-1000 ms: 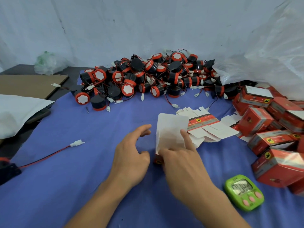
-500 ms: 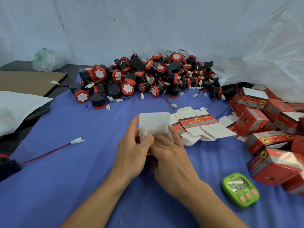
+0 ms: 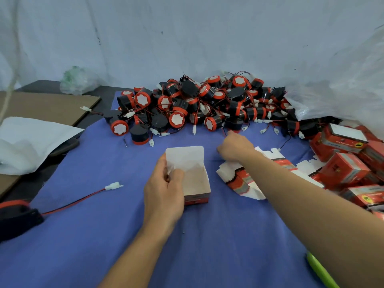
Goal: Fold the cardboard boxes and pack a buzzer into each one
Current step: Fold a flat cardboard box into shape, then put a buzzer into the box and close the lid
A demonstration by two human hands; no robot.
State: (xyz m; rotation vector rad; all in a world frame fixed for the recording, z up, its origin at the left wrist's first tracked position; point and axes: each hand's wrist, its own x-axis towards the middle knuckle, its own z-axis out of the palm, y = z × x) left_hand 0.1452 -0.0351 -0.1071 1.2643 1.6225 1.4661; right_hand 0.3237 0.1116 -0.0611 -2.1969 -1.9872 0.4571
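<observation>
Your left hand [image 3: 164,190] grips the open carton [image 3: 194,175]; your right hand [image 3: 234,147], fingers' grasp untellable, sits at the buzzer pile [image 3: 207,104], forearm [image 3: 291,183] over blur-printed flat cartons [image 3: 239,180].

Left hand [image 3: 164,190] gripping open box [image 3: 195,173], right hand [image 3: 234,148] beside buzzers [image 3: 197,104]

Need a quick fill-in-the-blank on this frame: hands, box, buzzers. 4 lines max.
1. The left hand holds the box, whose top is ___.
2. The right hand is stretched toward the buzzers, which are black with ___ rims.
3. The cloth under the box is ___.
4. The packed boxes are piled on the person's ___ side.

Missing words: open; red; blue; right.
</observation>
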